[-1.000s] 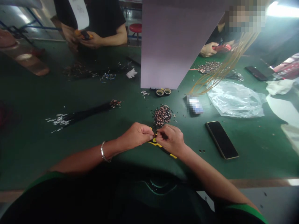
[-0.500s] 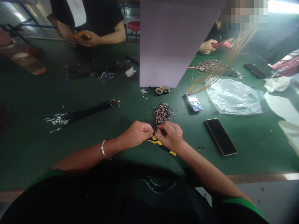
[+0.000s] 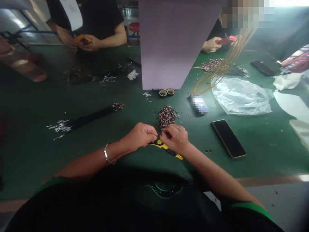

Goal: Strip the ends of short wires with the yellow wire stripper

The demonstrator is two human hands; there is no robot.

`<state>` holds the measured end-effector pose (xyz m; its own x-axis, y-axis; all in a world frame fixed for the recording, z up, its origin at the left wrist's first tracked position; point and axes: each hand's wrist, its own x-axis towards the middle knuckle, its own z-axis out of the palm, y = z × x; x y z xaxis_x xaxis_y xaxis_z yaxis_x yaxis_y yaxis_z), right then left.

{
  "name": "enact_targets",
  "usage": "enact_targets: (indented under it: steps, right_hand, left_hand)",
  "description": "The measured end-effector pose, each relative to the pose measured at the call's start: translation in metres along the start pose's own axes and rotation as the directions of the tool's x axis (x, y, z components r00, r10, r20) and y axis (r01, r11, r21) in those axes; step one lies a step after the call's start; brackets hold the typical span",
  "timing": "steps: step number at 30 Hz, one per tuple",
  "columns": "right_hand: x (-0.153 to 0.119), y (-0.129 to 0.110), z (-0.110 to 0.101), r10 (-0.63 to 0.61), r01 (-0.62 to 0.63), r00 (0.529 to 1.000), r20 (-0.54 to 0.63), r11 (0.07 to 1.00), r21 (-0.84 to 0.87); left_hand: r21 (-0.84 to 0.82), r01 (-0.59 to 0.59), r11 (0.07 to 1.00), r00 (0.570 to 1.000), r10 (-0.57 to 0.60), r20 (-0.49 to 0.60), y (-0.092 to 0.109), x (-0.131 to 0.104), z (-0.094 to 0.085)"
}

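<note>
My left hand (image 3: 142,137) is closed in a pinch, thumb against forefinger. Just to its right, my right hand (image 3: 175,138) is also pinched shut, its fingertips close to those of the left. Whatever they hold is too small and dark to make out. Beneath both hands lies a black-and-yellow hand tool like pliers (image 3: 164,146), its jaw end partly covered by my fingers. A heap of short black wire pieces with coppery ends (image 3: 166,115) sits just beyond my fingertips. Off to the left rests a bundle of black wires (image 3: 89,116) with silvery tips.
A dark smartphone (image 3: 229,138) and a blurred keypad phone (image 3: 199,103) lie to the right, near a clear plastic bag (image 3: 242,96). Two tape rolls (image 3: 166,92) sit by a pale upright panel (image 3: 173,45). Two people across the table hold tools.
The whole view has shifted slightly. My hands stay pinched over the tool, and the gap between their fingertips looks a little wider.
</note>
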<state>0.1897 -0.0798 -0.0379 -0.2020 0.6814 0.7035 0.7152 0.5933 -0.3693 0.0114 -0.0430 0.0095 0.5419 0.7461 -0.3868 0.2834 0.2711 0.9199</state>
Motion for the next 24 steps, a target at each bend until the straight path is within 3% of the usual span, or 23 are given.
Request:
enact_targets:
  steps: [2,4,7,8,9,13,16,20,24]
  right_hand:
    - [0.001,-0.002,-0.001,0.153,-0.153,0.988,0.023,0.987,0.041]
    - [0.004,-0.002,-0.006,0.373,-0.379,0.925,0.067,0.913,0.150]
    - [0.011,0.008,-0.016,0.691,-0.663,0.714,0.116,0.614,0.428]
    - [0.013,0.012,-0.019,0.748,-0.672,0.657,0.100,0.519,0.528]
    - [0.014,0.015,-0.022,0.767,-0.641,0.635,0.090,0.458,0.616]
    - [0.012,0.017,-0.023,0.661,-0.621,0.681,0.316,0.292,0.727]
    - [0.007,0.008,-0.018,0.560,-0.623,0.697,0.447,0.166,0.764]
    - [0.005,-0.002,-0.015,0.522,-0.634,0.675,0.522,0.049,0.771]
    - [0.007,-0.004,-0.016,0.529,-0.636,0.656,0.539,0.003,0.772]
  left_hand:
    - [-0.017,-0.001,1.000,1.000,0.001,-0.014,0.001,0.000,0.001]
    - [-0.034,0.014,0.999,1.000,-0.015,-0.026,0.002,-0.002,0.003]
    - [-0.064,0.035,0.997,0.999,-0.035,0.007,0.004,-0.007,0.003]
    - [-0.080,0.032,0.996,0.999,-0.031,0.016,0.004,-0.009,0.003]
    - [-0.103,0.022,0.994,1.000,-0.020,0.015,0.004,-0.010,0.003]
    - [-0.223,-0.014,0.975,0.999,0.006,-0.037,0.004,-0.009,-0.001]
    - [-0.290,0.025,0.957,0.999,-0.033,-0.023,0.004,-0.007,-0.002]
    - [-0.351,0.105,0.930,0.994,-0.089,0.063,0.001,-0.005,-0.002]
    - [-0.389,0.158,0.907,0.986,-0.122,0.115,-0.002,-0.004,0.000]
